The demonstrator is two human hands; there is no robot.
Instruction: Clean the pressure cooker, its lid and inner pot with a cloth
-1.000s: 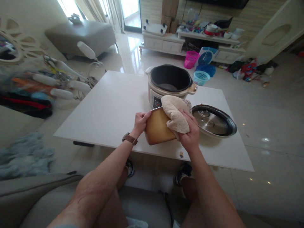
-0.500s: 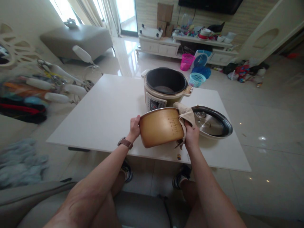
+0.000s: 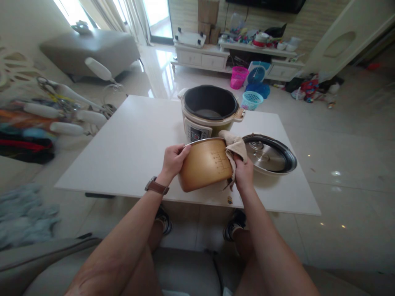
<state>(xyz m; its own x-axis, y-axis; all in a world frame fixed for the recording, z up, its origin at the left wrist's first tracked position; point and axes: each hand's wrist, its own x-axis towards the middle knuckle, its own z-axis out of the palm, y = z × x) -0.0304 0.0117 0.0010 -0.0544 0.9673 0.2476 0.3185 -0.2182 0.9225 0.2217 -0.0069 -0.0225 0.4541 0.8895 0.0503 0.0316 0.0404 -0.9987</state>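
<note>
A gold-coloured inner pot (image 3: pixel 205 164) is tilted on its side above the near edge of the white table (image 3: pixel 135 139). My left hand (image 3: pixel 173 160) grips its rim on the left, fingers curled over the edge. My right hand (image 3: pixel 243 172) presses a beige cloth (image 3: pixel 234 146) against the pot's right side. Behind the pot stands the open cooker body (image 3: pixel 210 109) with a dark hollow inside. The cooker's steel lid (image 3: pixel 268 153) lies upturned on the table to the right.
A drying rack with white bars and clothes (image 3: pixel 55 111) stands left of the table. Pink and blue baskets (image 3: pixel 247 86) sit on the glossy floor beyond. A white TV cabinet (image 3: pixel 234 57) is at the back. My knees are below.
The cloth slid from covering the pot's top front over to its right side, exposing the printed scale. The pot turned slightly, and my left hand shifted its hold on the rim.
</note>
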